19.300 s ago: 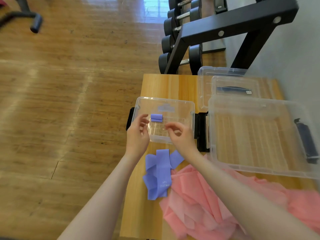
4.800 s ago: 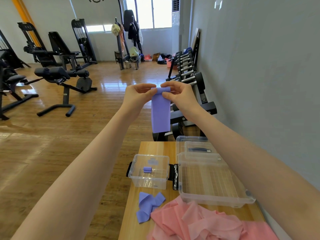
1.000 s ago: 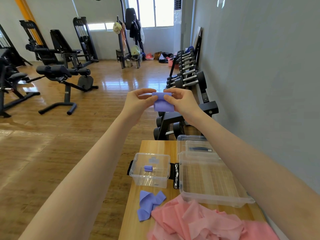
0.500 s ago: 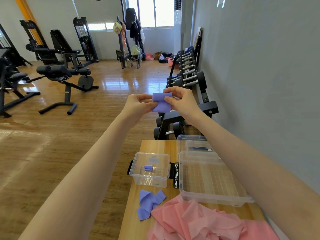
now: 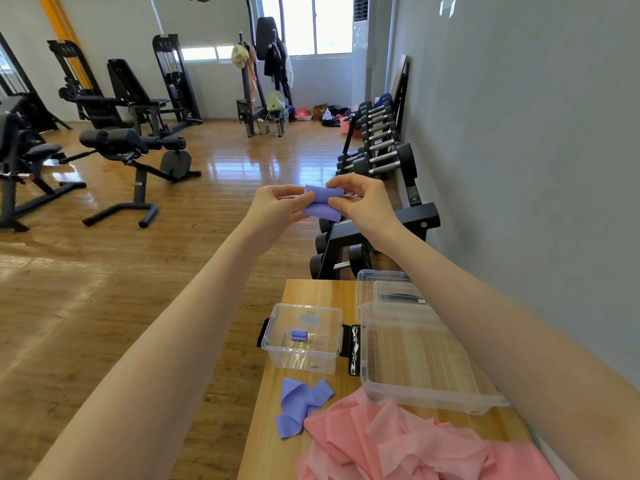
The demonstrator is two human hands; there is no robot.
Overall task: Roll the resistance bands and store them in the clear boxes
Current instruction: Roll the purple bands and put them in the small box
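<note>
Nearest the viewer, well below the raised hands, a heap of pink bands lies on the wooden table, with a loose purple band touching its left edge. Just beyond that, still far beneath the grip, stands the small clear box with one rolled purple band inside, and to its right the large clear box, with another clear container behind it. Up at arm's length, the left hand and right hand both pinch the half-rolled purple band between thumbs and fingertips, a short tail hanging under the roll. Beyond and below the grip runs the dumbbell rack along the wall; to its left, farther off, a black bench.
</note>
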